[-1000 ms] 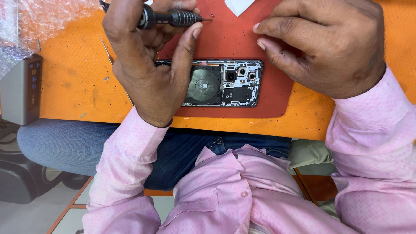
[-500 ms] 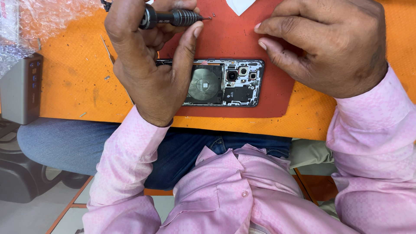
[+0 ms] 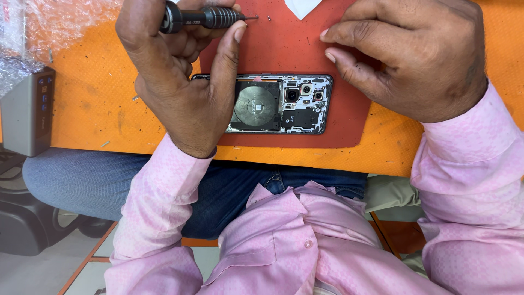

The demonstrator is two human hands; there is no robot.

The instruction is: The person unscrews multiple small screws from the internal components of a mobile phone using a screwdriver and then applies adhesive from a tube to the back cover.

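Note:
My left hand (image 3: 180,82) grips a black precision screwdriver (image 3: 204,17) held level, its tip pointing right toward a tiny screw (image 3: 268,18) on the red mat (image 3: 284,52). Its thumb reaches up along the mat's left edge. An opened phone (image 3: 278,104) with the back cover off lies on the mat just below. It shows a round coil and camera modules, and its left end is hidden under my left hand. My right hand (image 3: 409,54) rests on the mat's right side, fingers curled together, fingertips touching the mat, nothing visible in it.
The mat lies on an orange table (image 3: 82,109). A grey box with blue buttons (image 3: 27,112) stands at the left edge, with bubble wrap (image 3: 60,24) behind it. A white piece (image 3: 303,6) sits at the mat's far edge. My lap and pink shirt fill the foreground.
The screwdriver and my left hand have shifted very slightly; my right hand and the phone stay where they were.

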